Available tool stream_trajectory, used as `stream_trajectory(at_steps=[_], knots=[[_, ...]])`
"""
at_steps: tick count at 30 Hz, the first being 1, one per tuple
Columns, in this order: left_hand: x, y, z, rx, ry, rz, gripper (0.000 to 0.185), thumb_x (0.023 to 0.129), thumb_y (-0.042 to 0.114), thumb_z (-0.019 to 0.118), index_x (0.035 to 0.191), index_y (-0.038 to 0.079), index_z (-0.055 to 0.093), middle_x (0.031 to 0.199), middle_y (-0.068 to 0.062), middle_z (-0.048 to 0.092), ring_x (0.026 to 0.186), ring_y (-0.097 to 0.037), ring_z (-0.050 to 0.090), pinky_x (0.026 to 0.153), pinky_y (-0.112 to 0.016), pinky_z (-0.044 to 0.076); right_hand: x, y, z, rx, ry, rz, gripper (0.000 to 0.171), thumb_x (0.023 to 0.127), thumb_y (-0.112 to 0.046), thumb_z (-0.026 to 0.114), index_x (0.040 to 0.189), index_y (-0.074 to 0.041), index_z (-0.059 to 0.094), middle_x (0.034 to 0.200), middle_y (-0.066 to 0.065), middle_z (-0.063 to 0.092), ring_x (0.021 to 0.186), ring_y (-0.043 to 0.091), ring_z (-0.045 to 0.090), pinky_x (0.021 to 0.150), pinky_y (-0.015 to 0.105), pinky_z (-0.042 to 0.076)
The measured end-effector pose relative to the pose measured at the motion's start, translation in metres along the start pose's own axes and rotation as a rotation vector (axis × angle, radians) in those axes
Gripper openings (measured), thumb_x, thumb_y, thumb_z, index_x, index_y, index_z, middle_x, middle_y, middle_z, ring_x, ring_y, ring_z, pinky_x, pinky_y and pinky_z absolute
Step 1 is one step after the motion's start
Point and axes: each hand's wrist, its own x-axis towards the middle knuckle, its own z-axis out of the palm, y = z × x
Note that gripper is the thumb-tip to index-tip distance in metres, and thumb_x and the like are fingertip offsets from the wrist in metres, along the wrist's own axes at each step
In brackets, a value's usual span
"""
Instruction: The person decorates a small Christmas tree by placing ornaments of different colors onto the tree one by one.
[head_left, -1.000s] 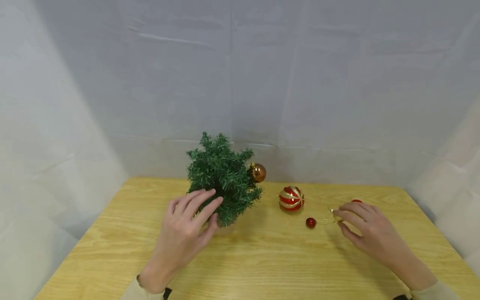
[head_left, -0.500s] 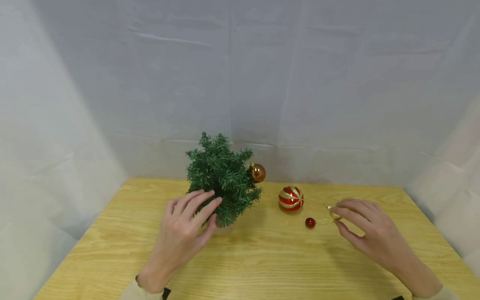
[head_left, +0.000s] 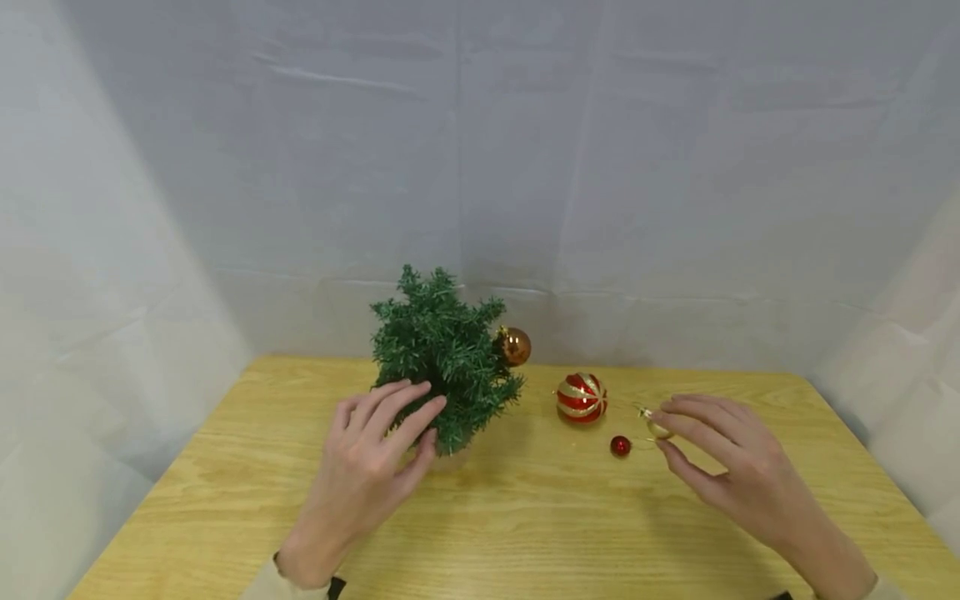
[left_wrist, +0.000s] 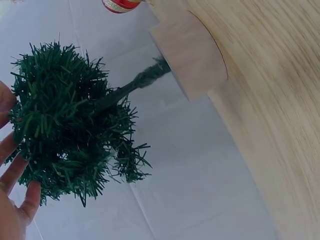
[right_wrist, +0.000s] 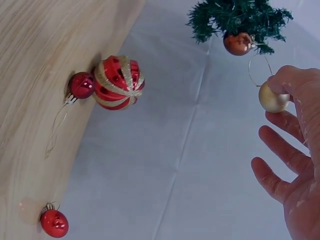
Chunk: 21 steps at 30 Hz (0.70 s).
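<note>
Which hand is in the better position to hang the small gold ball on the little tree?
Probably the right hand. It already pinches the gold ball with its loop free, off the table. The left hand rests on the tree, so it looks better suited to steadying it.

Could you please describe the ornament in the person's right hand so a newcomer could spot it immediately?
Start at the small green tree on the wooden table, then look right past the red-and-gold striped bauble. The right hand pinches a small gold ball, the only plain gold one.
</note>
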Motion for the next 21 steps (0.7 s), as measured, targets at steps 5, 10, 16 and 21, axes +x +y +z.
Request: stream_trajectory(at_steps=[5,10,16,21], knots=[[0.003,0.006,0.003,-0.007,0.047,0.039,0.03,0.103,0.025,0.053,0.117,0.013,0.076,0.116,-0.01,0.074,0.106,-0.031,0.069,0.081,-0.053,0.05,0.008,-0.007,0.002,0.007,0.01,-0.022,0.036,0.104,-0.03,0.058,0.096,-0.002,0.079,0.092,0.01,0.076,0.09,0.027,0.067,0.105,0.017,0.042],[0.005,0.014,0.005,-0.031,0.068,0.071,0.028,0.102,0.023,0.054,0.115,0.013,0.077,0.116,-0.009,0.074,0.104,-0.029,0.069,0.083,-0.054,0.048,0.015,-0.014,0.005,0.021,0.016,-0.047,0.033,0.104,-0.028,0.059,0.097,-0.003,0.079,0.093,0.009,0.076,0.09,0.028,0.068,0.096,0.022,0.046],[0.009,0.023,0.009,-0.062,0.029,0.093,0.03,0.104,0.025,0.051,0.117,0.015,0.076,0.12,-0.007,0.073,0.108,-0.026,0.067,0.083,-0.052,0.05,0.02,-0.021,0.009,0.043,0.001,-0.052,0.032,0.104,-0.027,0.059,0.099,-0.004,0.079,0.096,0.01,0.076,0.095,0.028,0.068,0.103,0.019,0.045],[0.013,0.029,0.014,-0.09,-0.009,0.096,0.03,0.104,0.026,0.05,0.119,0.017,0.075,0.122,-0.005,0.072,0.111,-0.025,0.067,0.084,-0.049,0.051,0.025,-0.026,0.013,0.081,-0.007,-0.063,0.029,0.104,-0.026,0.06,0.099,-0.004,0.079,0.097,0.01,0.075,0.096,0.029,0.067,0.107,0.019,0.044]])
